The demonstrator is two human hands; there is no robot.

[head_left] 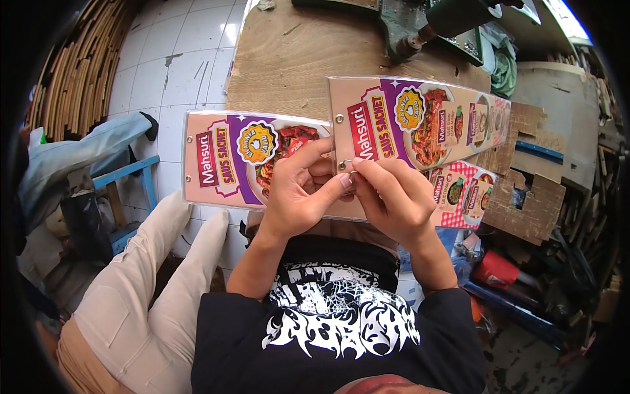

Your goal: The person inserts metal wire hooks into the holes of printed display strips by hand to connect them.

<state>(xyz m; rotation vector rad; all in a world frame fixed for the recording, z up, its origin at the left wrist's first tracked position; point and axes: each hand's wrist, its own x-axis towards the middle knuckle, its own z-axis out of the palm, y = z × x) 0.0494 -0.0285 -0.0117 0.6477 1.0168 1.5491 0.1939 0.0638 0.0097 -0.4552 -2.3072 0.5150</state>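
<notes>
A clear-covered printed card point(377, 98) with a purple band lies over the table edge, metal eyelets along its left side. My left hand point(298, 184) is closed on that side, its thumb near the lower eyelet and its index fingertip hidden behind the card. My right hand point(397, 197) pinches a small thin metal ring point(351, 174) at the same eyelet; I cannot tell whether the ring passes through it. A matching card point(220, 157) lies to the left, partly behind my left hand, with eyelets on its left edge. Another card part with red checks point(459, 197) shows below the right one.
The wooden table point(282, 59) carries a dark green machine point(420, 33) at its far side, near a tray of small metal parts point(467, 43). A person's legs point(141, 289) are at my left. Cut cardboard point(531, 190) sits at the right, stacked strips point(79, 59) far left.
</notes>
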